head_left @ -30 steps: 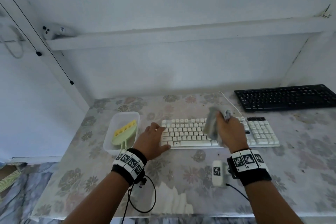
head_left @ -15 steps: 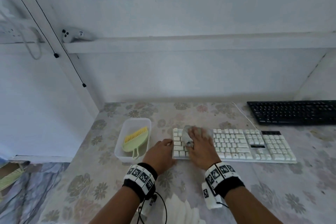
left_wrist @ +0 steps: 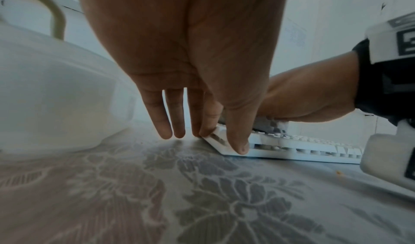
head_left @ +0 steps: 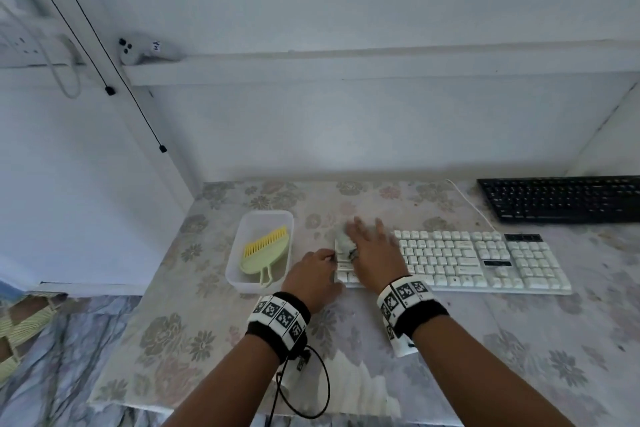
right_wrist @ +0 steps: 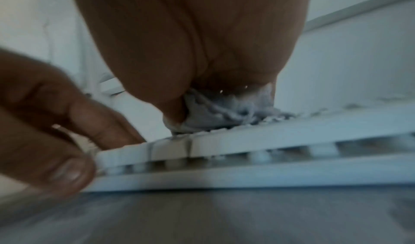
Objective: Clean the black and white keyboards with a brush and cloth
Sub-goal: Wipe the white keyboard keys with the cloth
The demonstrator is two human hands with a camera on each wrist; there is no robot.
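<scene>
A right hand [head_left: 372,253], fingers spread flat, presses a cloth [head_left: 343,243] onto the white keyboard's [head_left: 485,263] left end near the table's [head_left: 519,340] middle; the left hand [head_left: 313,276], fingers straight, steadies its corner. Wiping appears underway; rightward strokes likely follow.

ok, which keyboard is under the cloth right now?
The white keyboard, near the table's front; the right hand presses the cloth on its left end. The black keyboard lies untouched behind.

Head view looks down from above; both wrist views sit low, sharing the white keyboard [head_left: 485,263].
</scene>
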